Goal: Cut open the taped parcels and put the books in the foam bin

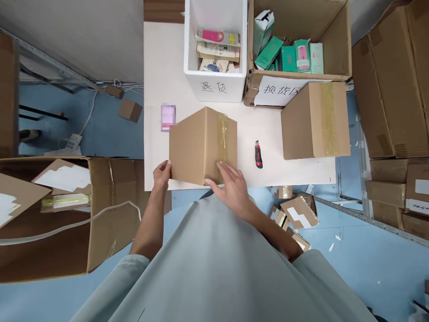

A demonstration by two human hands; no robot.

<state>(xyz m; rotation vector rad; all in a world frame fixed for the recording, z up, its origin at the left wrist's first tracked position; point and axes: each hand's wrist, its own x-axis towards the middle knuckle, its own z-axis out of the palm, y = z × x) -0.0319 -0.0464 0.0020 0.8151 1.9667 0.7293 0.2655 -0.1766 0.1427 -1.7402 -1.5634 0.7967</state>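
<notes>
A closed cardboard box (pixel 189 145) stands at the near edge of the white table, with clear yellowish tape down its right-hand face. My left hand (pixel 162 173) grips the box's near left corner between thumb and fingers. Stretched fingers of my right hand (pixel 231 185) lie on the taped face, the thumb at its near edge. Right of the box lies a red and black utility knife (pixel 258 154). A pink and purple card-like item (pixel 168 117), blurred out, is just behind the box on the left.
A white foam bin (pixel 214 85) with small packages and an open carton (pixel 298 78) of green boxes stand at the back. Another taped box (pixel 298 123) sits at the table's right. On the floor are a large open carton (pixel 114 201) at left and discarded boxes (pixel 300 212) at right.
</notes>
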